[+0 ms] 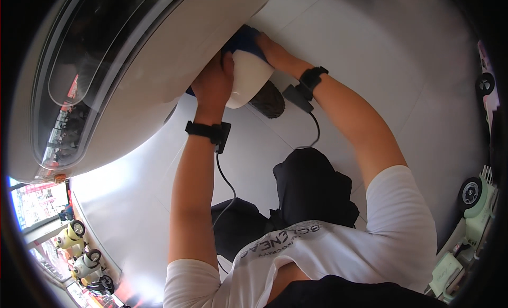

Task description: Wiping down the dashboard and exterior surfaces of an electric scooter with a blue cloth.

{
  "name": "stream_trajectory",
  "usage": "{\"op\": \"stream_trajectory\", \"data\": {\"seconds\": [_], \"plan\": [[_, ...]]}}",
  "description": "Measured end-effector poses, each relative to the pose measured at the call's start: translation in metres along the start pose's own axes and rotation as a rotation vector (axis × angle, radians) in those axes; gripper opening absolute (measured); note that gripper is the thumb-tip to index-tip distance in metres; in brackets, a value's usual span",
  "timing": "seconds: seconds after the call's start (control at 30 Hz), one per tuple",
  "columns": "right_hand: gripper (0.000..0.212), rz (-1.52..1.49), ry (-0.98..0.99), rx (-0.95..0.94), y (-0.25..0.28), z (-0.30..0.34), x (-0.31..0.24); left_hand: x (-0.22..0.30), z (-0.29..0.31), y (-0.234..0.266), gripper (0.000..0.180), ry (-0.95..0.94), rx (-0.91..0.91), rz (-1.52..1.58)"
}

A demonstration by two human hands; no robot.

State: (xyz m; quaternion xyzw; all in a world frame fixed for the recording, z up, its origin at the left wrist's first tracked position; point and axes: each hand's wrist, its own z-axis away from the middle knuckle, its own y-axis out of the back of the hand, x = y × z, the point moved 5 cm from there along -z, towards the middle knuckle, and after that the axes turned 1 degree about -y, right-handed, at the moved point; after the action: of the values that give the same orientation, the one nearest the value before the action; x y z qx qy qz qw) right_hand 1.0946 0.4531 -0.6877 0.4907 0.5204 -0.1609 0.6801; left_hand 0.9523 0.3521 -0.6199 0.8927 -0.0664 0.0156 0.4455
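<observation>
A cream fender (251,77) curves over a dark tyre (269,100) beside the large cream body of a vehicle (143,69). Dark blue cloth (245,39) lies over the far side of the fender, against the body. My right hand (271,51) grips the cloth at its right edge, with the fingertips partly hidden. Reaching in between body and fender, my left hand (215,81) shows its thumb along the fender. Its other fingers are out of sight, and a bit of blue shows beside it. Black straps with small cabled devices circle both wrists.
The vehicle's dark window (79,85) fills the upper left. Pale tiled floor (370,80) spreads to the right and below. My bent knees (312,186) are close to the tyre. Several scooters (84,260) stand at the lower left, and a pale green one (476,212) at the right.
</observation>
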Motion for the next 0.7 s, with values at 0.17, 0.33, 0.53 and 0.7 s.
{"op": "stream_trajectory", "data": {"seconds": [0.17,0.33,0.53,0.7], "plan": [[0.042,-0.429,0.000,0.173,-0.016,0.049,0.013,0.042,0.047,0.015,0.051,-0.077,-0.065,-0.075],[0.049,-0.351,0.158,0.308,-0.013,0.076,0.014,0.047,0.070,0.001,0.051,-0.142,-0.119,-0.058],[0.052,-0.226,0.293,0.140,-0.001,-0.008,-0.023,-0.004,0.030,0.006,0.053,0.010,-0.077,0.052],[0.058,-0.082,0.236,0.062,-0.011,-0.093,-0.041,-0.037,-0.009,0.003,0.047,-0.019,-0.060,0.046]]}}
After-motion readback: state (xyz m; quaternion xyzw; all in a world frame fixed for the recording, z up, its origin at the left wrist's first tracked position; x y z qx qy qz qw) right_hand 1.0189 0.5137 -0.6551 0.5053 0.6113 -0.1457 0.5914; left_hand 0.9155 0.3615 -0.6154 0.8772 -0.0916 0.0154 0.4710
